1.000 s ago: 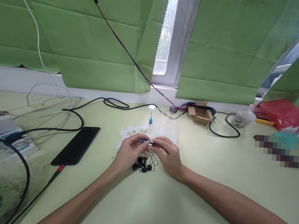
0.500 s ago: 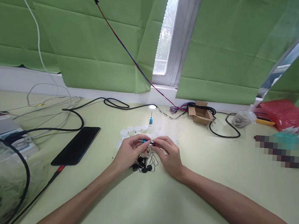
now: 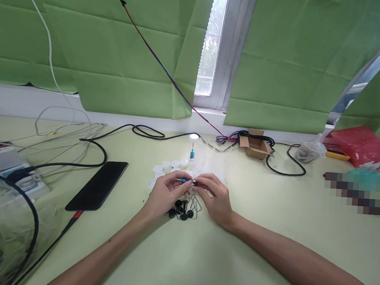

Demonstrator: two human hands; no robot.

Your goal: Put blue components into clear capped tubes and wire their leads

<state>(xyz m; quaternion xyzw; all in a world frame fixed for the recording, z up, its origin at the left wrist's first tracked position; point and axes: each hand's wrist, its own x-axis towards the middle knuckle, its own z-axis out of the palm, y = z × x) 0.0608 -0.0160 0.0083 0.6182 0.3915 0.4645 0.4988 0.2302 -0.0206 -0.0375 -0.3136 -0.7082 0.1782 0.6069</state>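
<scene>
Small shiny blue piece at the clock's centre, pinched by thumb and fingers of the left hand; round-ended black pieces at six o'clock; right hand pinching a small black piece at three; open brown cardboard box, two o'clock.

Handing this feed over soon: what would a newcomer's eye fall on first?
Likely the left hand and right hand, close together mid-picture, pinching a small blue part and a small black part, with loose black pieces below in view. Behind them, green curtains fill much of the background, and a red plastic bag stands out at the far right.
</scene>
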